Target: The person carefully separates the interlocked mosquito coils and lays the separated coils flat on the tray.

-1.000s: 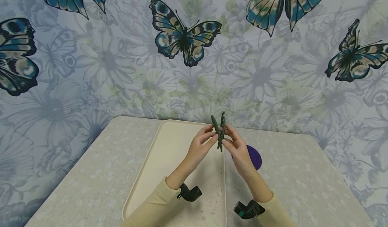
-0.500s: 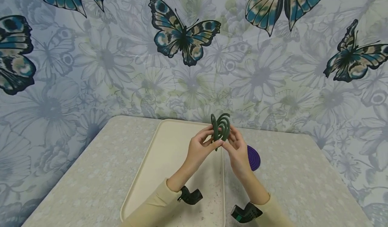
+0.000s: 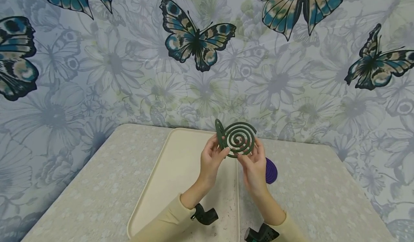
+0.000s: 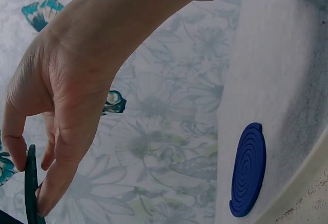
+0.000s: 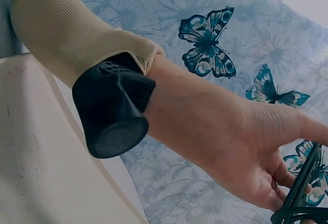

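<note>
The left hand (image 3: 209, 162) grasped the first green coil (image 3: 219, 133) between thumb and fingers; this coil stood upright and was seen almost edge-on from the head. The right hand (image 3: 255, 168) grasped the second green coil (image 3: 238, 140), its thumb at the lower rim and its fingers behind the right side. The second coil presented its broad face to the head view, with the turns of its spiral plainly separated. Both coils were raised side by side, close together; whether they touched could not be told. At each wrist, just below a cream sleeve (image 3: 173, 217), sat a black camera (image 3: 206, 216). Beneath the hands lay a cream tray (image 3: 184, 166), with dark specks scattered over its near right part. Right of the tray, a purple coil (image 3: 271, 171) rested flat on the table (image 3: 310, 188), partly hidden by the right hand in the head view and fully visible, tightly wound, in the left wrist view. Behind the table rose a wall (image 3: 207, 91) patterned with grey flowers and blue-and-beige butterflies (image 3: 197, 42).
</note>
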Demonstrator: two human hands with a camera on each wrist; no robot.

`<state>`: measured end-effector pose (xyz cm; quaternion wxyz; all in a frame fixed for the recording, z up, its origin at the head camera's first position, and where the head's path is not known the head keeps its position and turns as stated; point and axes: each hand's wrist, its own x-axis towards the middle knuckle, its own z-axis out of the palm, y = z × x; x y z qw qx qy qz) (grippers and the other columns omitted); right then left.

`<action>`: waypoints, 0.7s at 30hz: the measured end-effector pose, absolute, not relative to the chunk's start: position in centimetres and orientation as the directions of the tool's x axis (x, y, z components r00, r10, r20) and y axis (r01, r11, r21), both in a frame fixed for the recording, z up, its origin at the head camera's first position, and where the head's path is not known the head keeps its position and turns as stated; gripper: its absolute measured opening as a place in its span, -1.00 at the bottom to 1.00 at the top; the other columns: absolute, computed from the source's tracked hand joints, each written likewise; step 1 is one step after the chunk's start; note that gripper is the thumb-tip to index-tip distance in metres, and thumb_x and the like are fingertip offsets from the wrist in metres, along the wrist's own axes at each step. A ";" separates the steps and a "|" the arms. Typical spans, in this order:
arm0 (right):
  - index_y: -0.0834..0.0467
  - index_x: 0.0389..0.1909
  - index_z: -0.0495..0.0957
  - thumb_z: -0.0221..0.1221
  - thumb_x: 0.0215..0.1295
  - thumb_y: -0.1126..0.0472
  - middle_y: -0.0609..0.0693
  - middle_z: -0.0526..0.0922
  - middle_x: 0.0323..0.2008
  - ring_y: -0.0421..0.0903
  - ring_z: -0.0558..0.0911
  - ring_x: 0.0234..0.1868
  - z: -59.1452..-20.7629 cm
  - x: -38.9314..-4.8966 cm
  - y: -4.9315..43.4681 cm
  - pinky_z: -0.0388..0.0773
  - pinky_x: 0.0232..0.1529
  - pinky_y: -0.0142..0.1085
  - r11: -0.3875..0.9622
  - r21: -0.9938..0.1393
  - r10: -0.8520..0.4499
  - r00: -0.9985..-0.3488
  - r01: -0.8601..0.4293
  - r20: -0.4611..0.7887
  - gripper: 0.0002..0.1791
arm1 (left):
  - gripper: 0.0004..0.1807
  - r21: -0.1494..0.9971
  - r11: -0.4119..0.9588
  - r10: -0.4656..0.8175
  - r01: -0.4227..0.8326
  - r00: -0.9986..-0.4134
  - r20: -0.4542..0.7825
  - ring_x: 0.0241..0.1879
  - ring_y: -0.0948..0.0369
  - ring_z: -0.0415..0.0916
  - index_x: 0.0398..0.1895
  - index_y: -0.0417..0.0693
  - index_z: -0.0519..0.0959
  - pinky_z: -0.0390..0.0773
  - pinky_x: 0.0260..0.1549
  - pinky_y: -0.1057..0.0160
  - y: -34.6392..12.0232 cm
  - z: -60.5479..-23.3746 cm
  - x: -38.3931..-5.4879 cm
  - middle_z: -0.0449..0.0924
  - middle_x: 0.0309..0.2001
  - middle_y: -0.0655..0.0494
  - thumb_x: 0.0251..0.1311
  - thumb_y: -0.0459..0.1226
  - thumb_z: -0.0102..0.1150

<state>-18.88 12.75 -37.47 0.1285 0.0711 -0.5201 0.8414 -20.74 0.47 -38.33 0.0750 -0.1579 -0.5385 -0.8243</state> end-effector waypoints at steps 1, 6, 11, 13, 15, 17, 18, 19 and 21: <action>0.11 0.41 -0.05 -0.10 0.21 0.63 0.02 0.29 0.24 -0.20 0.52 0.10 -37.5 -18.8 12.7 0.61 -0.04 -0.46 -0.439 -0.856 0.136 -0.962 -0.272 0.236 -0.22 | -0.49 0.863 -0.408 0.032 0.297 -0.940 0.339 0.43 0.04 0.15 0.18 -0.45 0.33 0.37 0.24 0.45 0.5 -38.4 -20.7 0.18 0.39 -0.13 0.18 -0.38 0.14; 0.04 0.46 -0.12 -0.11 0.27 0.59 0.05 0.32 0.24 -0.20 0.57 0.07 -37.9 -18.6 12.3 0.63 -0.05 -0.43 -0.483 -0.852 0.126 -0.979 -0.204 0.163 -0.20 | -0.67 0.917 -0.276 -0.123 0.286 -0.957 0.262 0.03 0.21 0.54 0.03 -0.33 0.52 0.56 -0.05 0.42 0.1 -38.8 -20.7 0.57 0.04 -0.19 0.25 -0.32 0.14; 0.04 0.43 -0.07 -0.10 0.32 0.57 0.05 0.44 0.16 -0.19 0.65 -0.01 -38.0 -18.7 12.8 0.64 -0.07 -0.38 -0.496 -0.850 0.180 -0.979 -0.176 0.097 -0.25 | -0.80 0.924 -0.264 -0.255 0.275 -0.944 0.208 -0.38 0.32 0.61 -0.22 -0.36 0.61 0.63 -0.28 0.39 -0.4 -38.9 -21.5 0.68 -0.35 -0.14 0.26 -0.33 0.13; 0.05 0.43 -0.06 -0.10 0.32 0.57 0.05 0.47 0.14 -0.19 0.67 -0.03 -37.8 -18.9 13.2 0.63 -0.05 -0.39 -0.512 -0.843 0.189 -0.979 -0.168 0.080 -0.26 | -0.81 0.913 -0.292 -0.258 0.285 -0.943 0.211 -0.39 0.30 0.65 -0.23 -0.37 0.59 0.66 -0.28 0.39 -0.6 -38.7 -21.9 0.69 -0.37 -0.08 0.25 -0.35 0.14; 0.04 0.44 -0.07 -0.09 0.32 0.57 0.04 0.50 0.12 -0.20 0.67 -0.02 -37.6 -19.1 13.7 0.62 -0.02 -0.37 -0.529 -0.832 0.183 -0.980 -0.164 0.076 -0.24 | -0.80 0.900 -0.321 -0.240 0.297 -0.944 0.226 -0.33 0.26 0.67 -0.16 -0.35 0.58 0.67 -0.24 0.37 -0.7 -38.6 -22.2 0.70 -0.32 -0.04 0.25 -0.36 0.14; 0.03 0.46 -0.09 -0.09 0.31 0.59 0.03 0.54 0.08 -0.19 0.68 -0.01 -37.4 -19.4 14.0 0.60 -0.02 -0.36 -0.531 -0.831 0.182 -0.980 -0.167 0.081 -0.22 | -0.75 0.889 -0.340 -0.220 0.306 -0.945 0.241 -0.30 0.25 0.68 -0.03 -0.27 0.56 0.67 -0.22 0.36 -0.9 -38.4 -22.5 0.70 -0.26 -0.05 0.25 -0.36 0.14; 0.02 0.46 -0.10 -0.09 0.30 0.59 0.01 0.56 0.05 -0.19 0.68 -0.01 -37.3 -19.6 14.1 0.61 -0.02 -0.34 -0.528 -0.832 0.183 -0.980 -0.168 0.082 -0.20 | -0.70 0.885 -0.348 -0.213 0.310 -0.945 0.248 -0.28 0.24 0.67 0.04 -0.24 0.53 0.67 -0.21 0.36 -1.0 -38.4 -22.6 0.70 -0.25 -0.04 0.26 -0.36 0.15; 0.00 0.47 -0.12 -0.08 0.30 0.60 0.00 0.58 0.03 -0.19 0.68 -0.01 -37.2 -19.8 14.1 0.61 -0.03 -0.34 -0.522 -0.836 0.186 -0.979 -0.169 0.082 -0.18 | -0.62 0.879 -0.358 -0.210 0.313 -0.945 0.251 -0.29 0.24 0.67 0.14 -0.19 0.48 0.67 -0.19 0.35 -1.0 -38.4 -22.7 0.69 -0.26 -0.03 0.26 -0.36 0.15; -0.03 0.48 -0.16 -0.07 0.29 0.60 0.03 0.58 0.02 -0.18 0.68 -0.01 -37.0 -20.2 14.1 0.62 -0.04 -0.32 -0.514 -0.839 0.187 -0.978 -0.177 0.092 -0.14 | -0.46 0.874 -0.369 -0.215 0.316 -0.944 0.251 -0.32 0.28 0.66 0.31 -0.07 0.34 0.66 -0.18 0.35 -1.2 -38.2 -23.0 0.69 -0.31 0.04 0.25 -0.35 0.16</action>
